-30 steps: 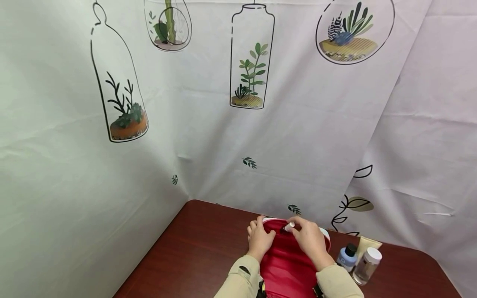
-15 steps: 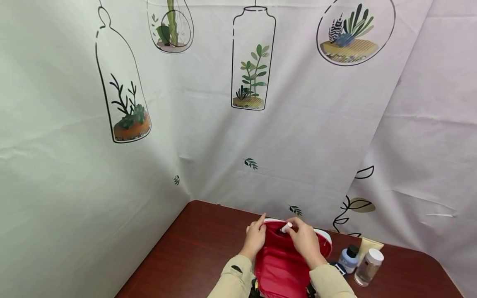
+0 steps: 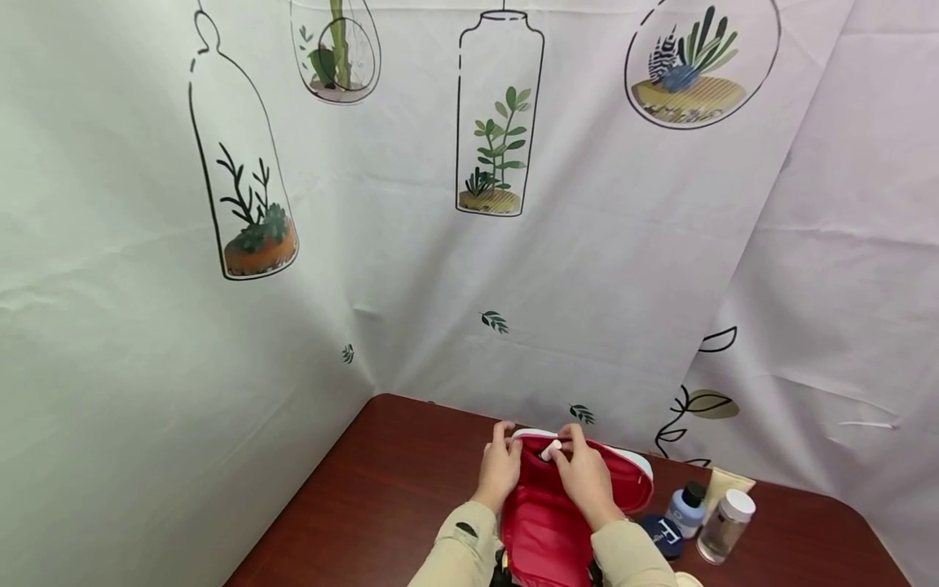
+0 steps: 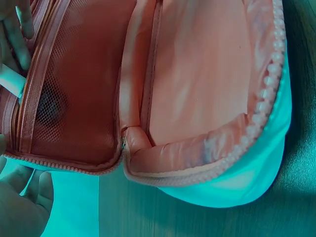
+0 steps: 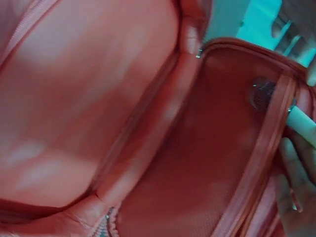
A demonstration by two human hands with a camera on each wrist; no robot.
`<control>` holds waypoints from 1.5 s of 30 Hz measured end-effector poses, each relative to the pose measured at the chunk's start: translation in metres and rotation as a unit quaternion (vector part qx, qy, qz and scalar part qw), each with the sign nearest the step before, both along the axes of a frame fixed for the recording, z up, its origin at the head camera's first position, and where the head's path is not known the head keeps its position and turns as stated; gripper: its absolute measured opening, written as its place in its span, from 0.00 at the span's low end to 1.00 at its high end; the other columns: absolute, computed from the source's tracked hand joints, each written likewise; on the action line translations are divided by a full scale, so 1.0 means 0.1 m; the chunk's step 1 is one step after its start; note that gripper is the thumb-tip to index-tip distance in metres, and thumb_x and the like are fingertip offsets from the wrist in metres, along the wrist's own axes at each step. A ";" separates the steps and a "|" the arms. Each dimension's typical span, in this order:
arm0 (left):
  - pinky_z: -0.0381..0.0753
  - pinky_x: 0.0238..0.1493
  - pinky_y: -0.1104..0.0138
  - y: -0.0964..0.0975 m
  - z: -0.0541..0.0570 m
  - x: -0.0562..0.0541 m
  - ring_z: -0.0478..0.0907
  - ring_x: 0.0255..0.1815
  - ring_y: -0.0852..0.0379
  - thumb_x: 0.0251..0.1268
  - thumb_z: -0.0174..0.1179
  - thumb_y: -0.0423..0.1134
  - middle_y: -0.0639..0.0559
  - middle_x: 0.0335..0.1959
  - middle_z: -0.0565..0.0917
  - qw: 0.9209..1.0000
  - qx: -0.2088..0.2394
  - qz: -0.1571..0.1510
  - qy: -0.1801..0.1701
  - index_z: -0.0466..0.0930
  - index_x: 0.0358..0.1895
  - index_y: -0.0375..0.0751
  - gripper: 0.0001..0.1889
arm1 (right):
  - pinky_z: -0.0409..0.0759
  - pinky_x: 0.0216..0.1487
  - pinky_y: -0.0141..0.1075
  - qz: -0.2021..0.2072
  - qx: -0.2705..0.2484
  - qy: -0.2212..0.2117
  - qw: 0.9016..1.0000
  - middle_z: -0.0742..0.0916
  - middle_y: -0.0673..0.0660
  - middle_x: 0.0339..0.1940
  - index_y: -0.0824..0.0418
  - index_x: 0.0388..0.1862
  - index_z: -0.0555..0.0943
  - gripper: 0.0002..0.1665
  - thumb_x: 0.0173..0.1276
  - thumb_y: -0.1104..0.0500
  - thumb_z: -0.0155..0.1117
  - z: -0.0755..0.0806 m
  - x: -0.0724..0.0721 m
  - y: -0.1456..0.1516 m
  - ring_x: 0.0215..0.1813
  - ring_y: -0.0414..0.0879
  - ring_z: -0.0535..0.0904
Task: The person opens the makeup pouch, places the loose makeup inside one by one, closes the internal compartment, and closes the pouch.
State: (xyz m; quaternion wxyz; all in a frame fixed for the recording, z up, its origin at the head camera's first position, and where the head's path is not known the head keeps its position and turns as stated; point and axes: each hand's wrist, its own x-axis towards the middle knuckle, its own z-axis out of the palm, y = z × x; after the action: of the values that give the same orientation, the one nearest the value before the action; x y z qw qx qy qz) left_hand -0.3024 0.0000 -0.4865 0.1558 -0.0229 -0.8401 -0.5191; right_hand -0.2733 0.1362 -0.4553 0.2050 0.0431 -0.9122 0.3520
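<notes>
A white cosmetic bag with a red lining (image 3: pixel 539 530) lies unzipped, its lid folded back. At the lid's left corner my left hand (image 3: pixel 500 471) holds the rim, thumb inside and fingers behind. My right hand (image 3: pixel 587 483) pinches the long white cap (image 3: pixel 550 449) of a small bottle at the lid's mesh pocket (image 4: pixel 81 84). In the right wrist view the bottle's dark rounded body (image 5: pixel 261 93) shows through the mesh, while the white cap sticks out past the pocket's zipper edge (image 5: pixel 269 143).
Right of the bag stand a blue bottle (image 3: pixel 685 511) with a black cap, a cream tube (image 3: pixel 726 489) and a clear jar (image 3: pixel 725 528) with a white lid. A navy round case (image 3: pixel 663 536) lies by my right sleeve. A fabric wall (image 3: pixel 411 244) borders the brown table (image 3: pixel 367 489).
My right hand has moved left with the white-capped bottle, which now sits lower at the pocket. My left fingers shifted along the lid's rim. The navy case has come into fuller view.
</notes>
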 end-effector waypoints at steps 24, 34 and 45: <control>0.70 0.28 0.65 -0.01 -0.04 0.01 0.74 0.28 0.58 0.68 0.52 0.33 0.47 0.33 0.83 0.999 0.040 -0.025 0.004 0.68 0.40 0.45 0.03 | 0.68 0.44 0.50 0.081 0.063 0.008 0.995 0.86 0.52 0.32 0.56 0.38 0.76 0.13 0.56 0.68 0.65 -0.28 -0.04 -0.10 0.38 0.49 0.81; 0.71 0.30 0.63 0.01 -0.08 0.01 0.75 0.29 0.56 0.68 0.51 0.32 0.50 0.32 0.81 0.999 0.032 -0.022 0.015 0.67 0.41 0.42 0.04 | 0.68 0.40 0.46 0.058 0.158 0.041 0.985 0.83 0.53 0.40 0.56 0.44 0.82 0.23 0.46 0.70 0.66 -0.33 0.01 -0.08 0.44 0.52 0.75; 0.75 0.35 0.59 0.07 -0.06 0.01 0.77 0.33 0.51 0.55 0.63 0.39 0.47 0.34 0.79 1.000 -0.002 0.005 0.002 0.73 0.42 0.44 0.13 | 0.63 0.52 0.56 0.084 0.209 0.041 0.973 0.82 0.54 0.42 0.58 0.54 0.78 0.31 0.46 0.66 0.70 -0.33 0.09 0.10 0.50 0.54 0.72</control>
State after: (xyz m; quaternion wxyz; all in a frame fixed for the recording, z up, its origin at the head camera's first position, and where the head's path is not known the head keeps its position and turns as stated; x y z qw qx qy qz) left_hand -0.3015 0.0070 -0.4921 0.1595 -0.0201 -0.8411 -0.5164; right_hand -0.2639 0.1461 -0.4882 0.1987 0.1755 -0.9495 0.1675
